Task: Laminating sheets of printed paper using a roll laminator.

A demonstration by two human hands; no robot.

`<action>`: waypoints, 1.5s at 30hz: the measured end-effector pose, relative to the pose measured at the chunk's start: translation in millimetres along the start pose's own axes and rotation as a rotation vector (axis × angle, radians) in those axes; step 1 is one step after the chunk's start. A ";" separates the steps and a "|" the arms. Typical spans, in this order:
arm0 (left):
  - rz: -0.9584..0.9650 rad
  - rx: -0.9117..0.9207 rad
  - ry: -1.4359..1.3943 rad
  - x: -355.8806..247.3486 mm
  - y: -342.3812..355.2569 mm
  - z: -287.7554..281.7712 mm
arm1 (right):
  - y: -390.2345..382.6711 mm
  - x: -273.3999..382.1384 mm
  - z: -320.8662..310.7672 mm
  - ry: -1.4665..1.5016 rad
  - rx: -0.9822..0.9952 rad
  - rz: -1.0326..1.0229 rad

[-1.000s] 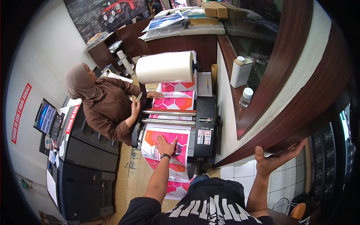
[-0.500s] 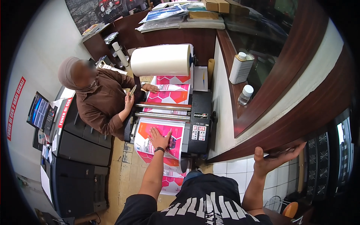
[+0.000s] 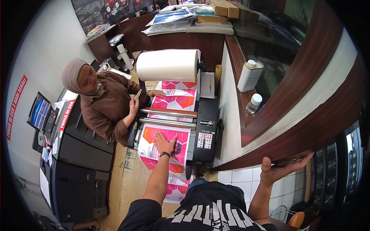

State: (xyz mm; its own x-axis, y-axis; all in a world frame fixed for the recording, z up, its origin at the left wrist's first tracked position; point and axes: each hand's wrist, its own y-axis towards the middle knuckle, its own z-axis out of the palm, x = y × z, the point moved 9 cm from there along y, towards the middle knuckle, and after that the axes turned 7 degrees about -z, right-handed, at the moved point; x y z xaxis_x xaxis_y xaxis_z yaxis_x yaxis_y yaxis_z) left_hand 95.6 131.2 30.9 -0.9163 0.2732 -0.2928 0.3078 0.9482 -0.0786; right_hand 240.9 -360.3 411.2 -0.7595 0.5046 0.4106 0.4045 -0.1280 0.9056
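My left hand [image 3: 164,144] lies flat, fingers spread, on a glossy pink, orange and white printed sheet [image 3: 181,133]. That sheet comes out at the near side of a roll laminator [image 3: 204,129] with two metal rollers. My right hand [image 3: 283,168], palm up and fingers stretched out, rests against the underside of the dark wooden ledge [image 3: 231,162] on the right. Across the rollers more printed sheets [image 3: 175,101] lie under a large white film roll [image 3: 167,65]. A co-worker in brown [image 3: 104,100] has one hand on those sheets and a phone-like object [image 3: 137,96] in the other.
A large dark printer [image 3: 79,188] and a monitor [image 3: 39,111] stand on the left. On the right-hand wooden sill are a white can [image 3: 249,77] and a small capped bottle [image 3: 253,104]. Stacked papers [image 3: 189,27] top the back partition. A printed strip [image 3: 175,194] hangs low near my legs.
The view has shifted slightly, so the laminator and sill sit a little lower in the picture. Both my hands keep their places on the sheet and ledge.
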 end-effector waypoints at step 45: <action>0.041 -0.110 -0.061 1.6 -53.6 8.1 | 8.0 5.6 5.6 0.012 -0.009 -0.093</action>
State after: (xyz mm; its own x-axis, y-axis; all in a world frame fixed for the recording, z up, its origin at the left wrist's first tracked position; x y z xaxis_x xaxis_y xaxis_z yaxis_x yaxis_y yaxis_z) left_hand 79.6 79.6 26.9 -0.8855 0.3045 -0.3509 0.3114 0.9495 0.0382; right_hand 242.8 -353.7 420.2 -0.7994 0.5048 0.3259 0.3271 -0.0892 0.9408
